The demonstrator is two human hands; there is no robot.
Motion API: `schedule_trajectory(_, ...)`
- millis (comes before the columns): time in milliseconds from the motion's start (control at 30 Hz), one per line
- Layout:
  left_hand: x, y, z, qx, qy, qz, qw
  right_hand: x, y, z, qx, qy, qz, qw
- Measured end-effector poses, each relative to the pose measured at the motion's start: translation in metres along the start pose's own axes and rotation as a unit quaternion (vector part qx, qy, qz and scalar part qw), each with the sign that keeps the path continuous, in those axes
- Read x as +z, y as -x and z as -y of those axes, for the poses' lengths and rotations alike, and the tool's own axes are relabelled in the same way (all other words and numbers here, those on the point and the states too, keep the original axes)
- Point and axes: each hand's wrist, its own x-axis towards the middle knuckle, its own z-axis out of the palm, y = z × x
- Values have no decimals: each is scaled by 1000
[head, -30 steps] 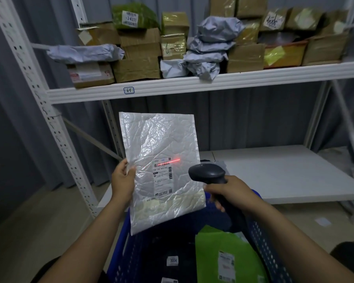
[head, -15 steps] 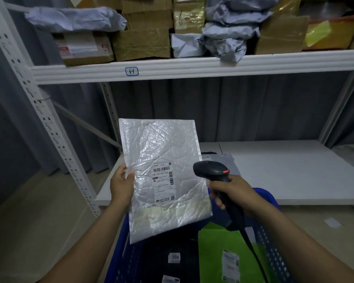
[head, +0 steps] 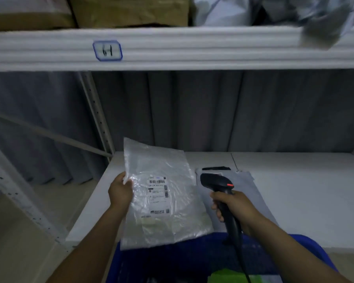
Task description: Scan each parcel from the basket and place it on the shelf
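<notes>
Above the blue basket (head: 172, 260), your left hand (head: 120, 192) pinches the clear mailer (head: 172, 219), label up, poised over the lower shelf (head: 305, 190), while your right hand (head: 233, 203) grips the barcode scanner (head: 215, 180).

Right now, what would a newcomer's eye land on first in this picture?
The crinkled clear parcel draws the eye first. The left hand holds it by its left edge in front of the lower shelf, with the barcode label facing the camera. Beside it, the right hand grips a black scanner, and a blue basket sits along the bottom edge.
</notes>
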Motion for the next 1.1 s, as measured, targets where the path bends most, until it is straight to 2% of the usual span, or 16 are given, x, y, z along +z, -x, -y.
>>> schedule_trajectory(233, 42, -82, 64, 73, -164, 12, 984, 14, -87, -31, 19, 20, -4, 1000)
schedule_trajectory(333, 61, -75, 90, 167, -344, -3, 924, 15, -105, -49, 33, 23, -4, 999)
schedule_trajectory(367, 67, -65, 91, 192, -376, 33, 906, 15, -109, -54, 37, 23, -4, 999)
schedule_trajectory(433, 81, -42, 94, 192, -402, 183, 877, 14, -115, -63, 45, 15, -1, 999)
schedule_trajectory(500, 93, -30, 107, 146, -462, 328, 811, 13, -117, -70, 51, 8, 1, 999)
schedule_trajectory(567, 98, -31, 118, 114, -520, 398, 747, 12, -118, -74, 56, 8, 2, 998)
schedule_trajectory(600, 98, -35, 123, 104, -532, 409, 733, 11, -117, -75, 57, 10, 3, 998)
schedule_trajectory(933, 96, -68, 113, 108, -567, 358, 734, 5, -105, -77, 41, 67, -10, 997)
schedule_trajectory(1000, 93, -55, 102, 113, -546, 353, 751, 4, -97, -76, 35, 71, -12, 997)
schedule_trajectory(1100, 82, -21, 89, 125, -477, 350, 797, 1, -74, -74, 19, 78, -14, 997)
